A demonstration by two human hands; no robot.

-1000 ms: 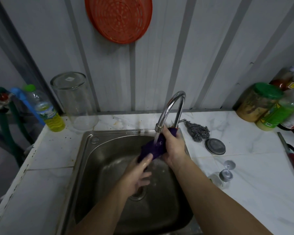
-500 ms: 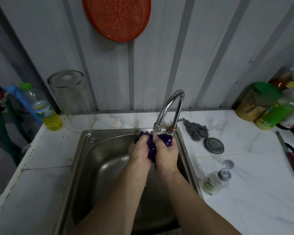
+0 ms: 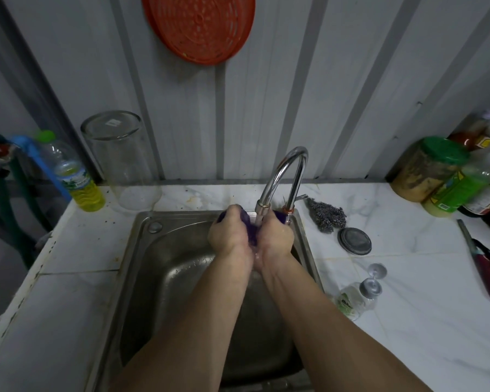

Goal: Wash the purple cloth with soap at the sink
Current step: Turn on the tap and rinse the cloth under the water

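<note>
The purple cloth (image 3: 251,232) is bunched between both hands over the steel sink (image 3: 150,267), right under the spout of the curved chrome tap (image 3: 280,176). Water runs onto it. My left hand (image 3: 228,232) and my right hand (image 3: 275,234) are both closed on the cloth, knuckles toward me, pressed close together. Only small bits of purple show between and behind the fingers. A small clear pump bottle (image 3: 354,298) lies on its side on the counter to the right of the sink.
A steel scourer (image 3: 327,215) and a round metal lid (image 3: 354,240) lie right of the tap. An upturned glass jar (image 3: 122,157) and a bottle of yellow liquid (image 3: 77,179) stand at back left. Jars and bottles (image 3: 447,176) crowd the back right. An orange strainer (image 3: 201,26) hangs on the wall.
My left hand rose from low in the basin to join the right hand on the cloth under the tap. Both hands now squeeze it together.
</note>
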